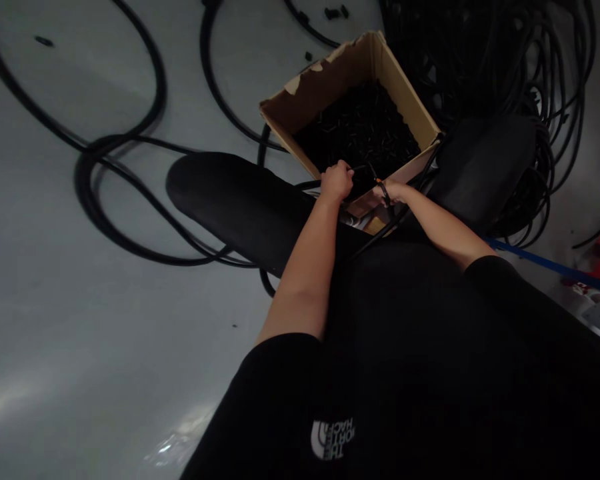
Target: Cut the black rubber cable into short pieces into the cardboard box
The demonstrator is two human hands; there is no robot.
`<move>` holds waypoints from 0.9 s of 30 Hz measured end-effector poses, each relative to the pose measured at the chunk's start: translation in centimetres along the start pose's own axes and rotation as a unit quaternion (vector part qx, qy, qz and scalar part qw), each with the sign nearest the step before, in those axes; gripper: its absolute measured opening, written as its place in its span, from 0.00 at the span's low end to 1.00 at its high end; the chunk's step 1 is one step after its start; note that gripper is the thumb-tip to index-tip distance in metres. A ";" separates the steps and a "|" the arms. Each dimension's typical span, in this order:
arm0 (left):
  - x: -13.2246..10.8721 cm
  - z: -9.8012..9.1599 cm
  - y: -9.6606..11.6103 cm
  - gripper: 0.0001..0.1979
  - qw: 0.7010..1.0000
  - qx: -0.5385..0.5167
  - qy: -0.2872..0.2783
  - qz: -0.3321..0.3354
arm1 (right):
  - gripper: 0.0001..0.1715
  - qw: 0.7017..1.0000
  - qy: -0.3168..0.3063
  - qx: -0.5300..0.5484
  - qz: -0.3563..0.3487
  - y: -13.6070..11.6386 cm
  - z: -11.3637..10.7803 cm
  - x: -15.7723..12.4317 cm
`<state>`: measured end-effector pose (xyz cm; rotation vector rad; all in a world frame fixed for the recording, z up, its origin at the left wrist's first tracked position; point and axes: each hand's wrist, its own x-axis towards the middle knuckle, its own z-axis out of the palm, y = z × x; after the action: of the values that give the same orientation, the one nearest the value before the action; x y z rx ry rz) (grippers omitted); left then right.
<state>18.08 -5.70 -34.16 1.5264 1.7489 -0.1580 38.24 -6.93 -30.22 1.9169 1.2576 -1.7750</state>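
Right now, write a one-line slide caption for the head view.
Left hand holds black tubing over a cardboard box of cut pieces; right hand holds orange-marked cutters.

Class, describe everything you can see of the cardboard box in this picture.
The open, lidless cardboard box is tan, with torn paper scraps along its far rim. It sits between the person's black-clad knees, filled with short black tube pieces. The left hand and right hand reach over its near edge; coiled black tubing lies beside its right side.

- "THE NORTH FACE" stood in white lettering, upside down in the head view, beside the brand's curved half-dome logo (333,439).
- Both were printed on the person's black sleeve (275,407).
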 end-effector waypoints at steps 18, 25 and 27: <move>-0.5 -0.1 0.2 0.20 0.996 -0.061 0.005 0.062 | 0.18 0.998 -0.020 0.035 -0.048 -1.5 0.1 -2.1; -0.5 -0.3 0.0 0.23 0.994 -0.042 -0.013 0.104 | 0.20 0.998 -0.004 -0.016 -0.061 -1.6 0.1 -2.0; -0.6 -0.4 0.0 0.23 0.993 -0.037 -0.017 0.107 | 0.19 0.999 -0.006 -0.013 -0.052 -1.6 0.2 -1.8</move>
<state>17.88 -5.95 -33.47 1.6352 1.5349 -0.0113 37.21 -6.84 -28.10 1.8545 1.3940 -1.8070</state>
